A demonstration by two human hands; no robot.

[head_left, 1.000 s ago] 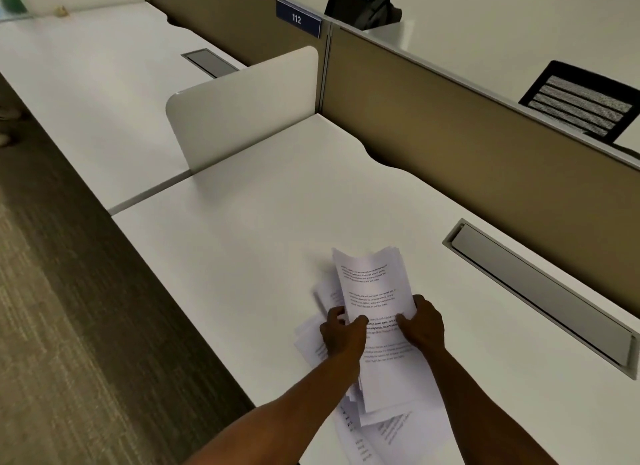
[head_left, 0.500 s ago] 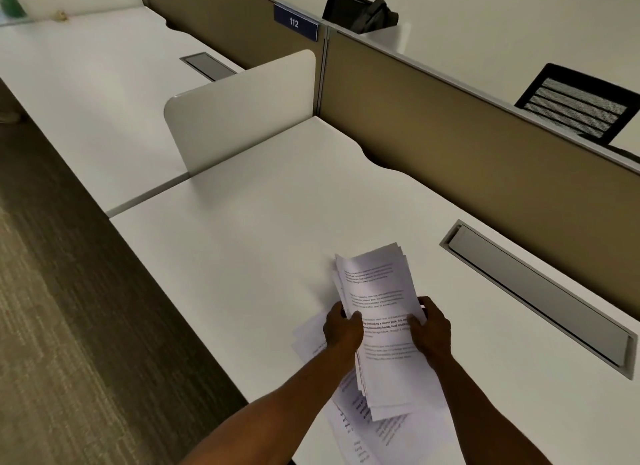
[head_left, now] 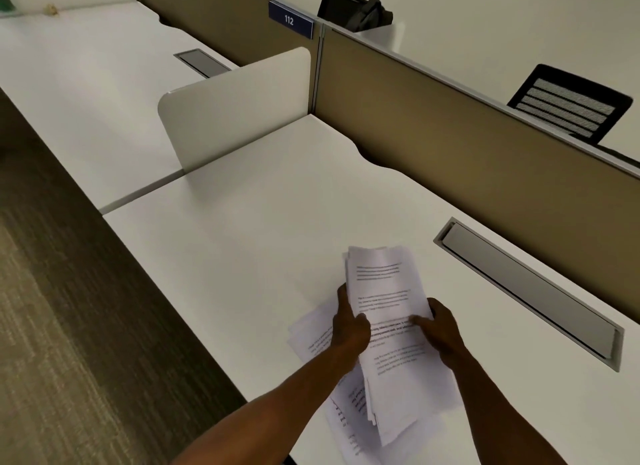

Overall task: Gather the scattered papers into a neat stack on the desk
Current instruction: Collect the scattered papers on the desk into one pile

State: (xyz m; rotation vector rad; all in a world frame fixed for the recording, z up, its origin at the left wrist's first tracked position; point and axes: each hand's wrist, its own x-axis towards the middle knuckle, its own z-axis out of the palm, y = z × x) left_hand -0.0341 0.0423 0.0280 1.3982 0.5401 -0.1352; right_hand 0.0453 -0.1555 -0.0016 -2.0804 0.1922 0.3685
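Far sign (head_left: pixel 290 20) reading "112". Left hand (head_left: pixel 349 326) & right hand (head_left: pixel 439 326) both clamping sides of printed paper bundle (head_left: pixel 388 312); text illegible.

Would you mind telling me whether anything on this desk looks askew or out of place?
Yes: the bundle of papers held between the left hand and right hand is uneven, its edges fanned. Loose sheets lie crooked on the desk underneath.

Head-worn camera looks forward and down, close over the desk (head_left: pixel 263 222).
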